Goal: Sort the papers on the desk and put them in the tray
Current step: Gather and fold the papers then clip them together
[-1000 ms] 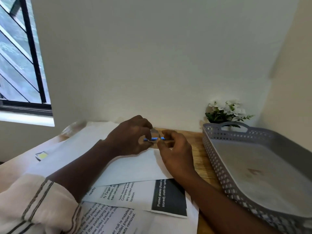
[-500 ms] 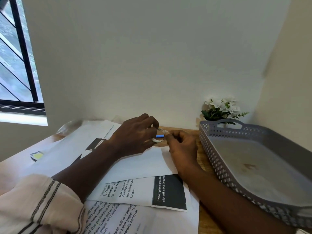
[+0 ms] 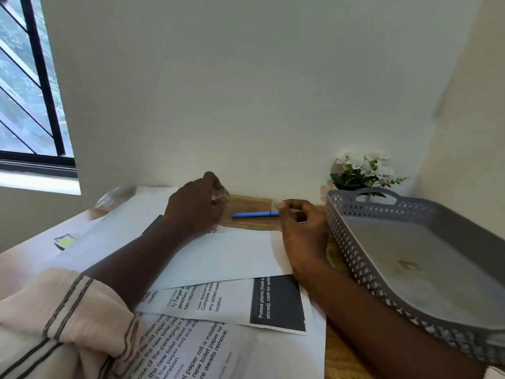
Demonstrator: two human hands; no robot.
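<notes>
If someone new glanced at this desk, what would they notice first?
Probably the left hand and right hand raised over overlapping papers, a blue pen lying on the desk between them. Next, the grey tray at right holds no papers.

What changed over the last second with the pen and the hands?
The hands parted: the left hand went left with a clear piece, the right hand went right pinching another, and the blue pen now lies on the desk. Papers and tray unchanged.
</notes>
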